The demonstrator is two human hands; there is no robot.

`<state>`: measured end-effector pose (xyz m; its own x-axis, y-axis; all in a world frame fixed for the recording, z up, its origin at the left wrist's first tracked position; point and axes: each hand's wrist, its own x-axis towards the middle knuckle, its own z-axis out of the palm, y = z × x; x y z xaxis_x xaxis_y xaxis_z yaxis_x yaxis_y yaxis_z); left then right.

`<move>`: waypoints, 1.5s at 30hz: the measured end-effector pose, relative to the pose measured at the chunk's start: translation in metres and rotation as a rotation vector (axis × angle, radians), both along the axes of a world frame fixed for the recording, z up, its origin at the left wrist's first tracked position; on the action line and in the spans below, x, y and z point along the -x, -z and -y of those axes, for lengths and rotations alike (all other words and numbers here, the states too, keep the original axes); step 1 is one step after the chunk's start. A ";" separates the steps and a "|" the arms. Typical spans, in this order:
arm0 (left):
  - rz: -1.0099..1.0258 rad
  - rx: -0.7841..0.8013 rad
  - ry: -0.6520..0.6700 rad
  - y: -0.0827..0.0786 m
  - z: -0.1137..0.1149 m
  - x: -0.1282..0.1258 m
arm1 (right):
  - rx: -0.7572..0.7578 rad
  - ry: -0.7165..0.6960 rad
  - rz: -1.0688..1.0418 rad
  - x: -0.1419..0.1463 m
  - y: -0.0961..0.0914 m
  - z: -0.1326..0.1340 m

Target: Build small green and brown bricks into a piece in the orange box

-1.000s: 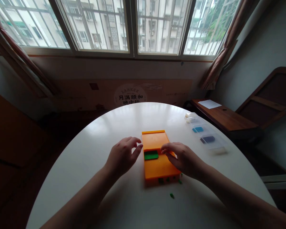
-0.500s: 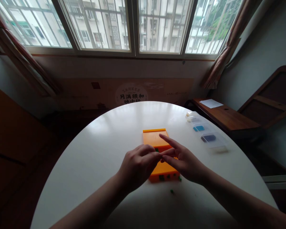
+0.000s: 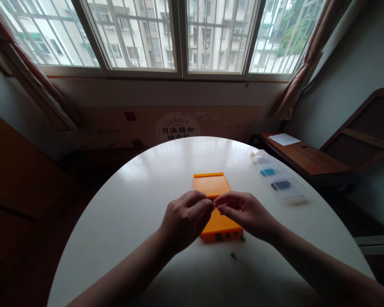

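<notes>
Over the orange plastic box [image 3: 222,220], my left hand [image 3: 188,215] is closed in a pinch. The fingertips of my right hand [image 3: 241,209] are drawn together and meet those of the left. Whatever lies between them is too small and too covered to name. The box has an orange lid-like panel [image 3: 211,184] at its far side, and my hands hide the part between. Small green pieces [image 3: 219,237] show along its near face. A loose green piece [image 3: 233,255] lies on the white table just in front of it.
Clear plastic packets [image 3: 292,192] lie along the right side of the round white table [image 3: 121,221], with a blue block [image 3: 268,172] and a dark block [image 3: 280,185] in them. Beyond the right edge stands a wooden desk [image 3: 310,157] with paper [image 3: 284,139].
My right index finger, stretched out before, has curled down to the thumb at the left fingertips. My left hand has stayed nearly in place. The view has shifted slightly.
</notes>
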<state>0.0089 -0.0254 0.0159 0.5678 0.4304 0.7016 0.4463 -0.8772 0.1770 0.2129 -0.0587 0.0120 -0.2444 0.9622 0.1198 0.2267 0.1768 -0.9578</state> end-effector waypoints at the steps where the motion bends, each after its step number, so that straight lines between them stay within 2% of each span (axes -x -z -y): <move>1: 0.006 -0.003 0.004 0.000 0.000 0.000 | 0.014 -0.008 -0.005 0.000 0.000 -0.001; 10: -0.044 -0.032 0.059 -0.001 0.001 -0.001 | 0.109 -0.060 -0.056 -0.003 0.004 -0.003; 16: -0.076 -0.045 0.078 0.000 0.001 -0.002 | 0.120 -0.069 0.028 -0.006 0.003 -0.004; 18: -0.078 -0.028 0.068 0.001 0.000 -0.002 | 0.065 -0.044 0.112 -0.009 0.002 -0.006; 20: -0.077 0.010 0.002 0.002 -0.003 -0.001 | -0.077 0.024 0.282 -0.012 0.002 -0.008; 23: -0.148 0.126 -0.206 0.001 -0.009 0.002 | -0.298 0.088 0.611 -0.015 0.001 -0.011; 26: -0.315 0.281 -0.380 0.000 -0.015 0.005 | -0.352 0.058 0.841 -0.010 0.003 -0.013; 29: -0.427 0.410 -0.439 0.002 -0.018 0.006 | -0.358 0.042 0.972 -0.002 0.004 -0.014; 36: -0.529 0.484 -0.436 0.008 -0.019 0.004 | -0.333 0.058 1.014 0.000 0.011 -0.017; 45: -0.568 0.530 -0.433 -0.002 -0.014 0.005 | -0.336 0.112 0.981 -0.009 0.014 -0.015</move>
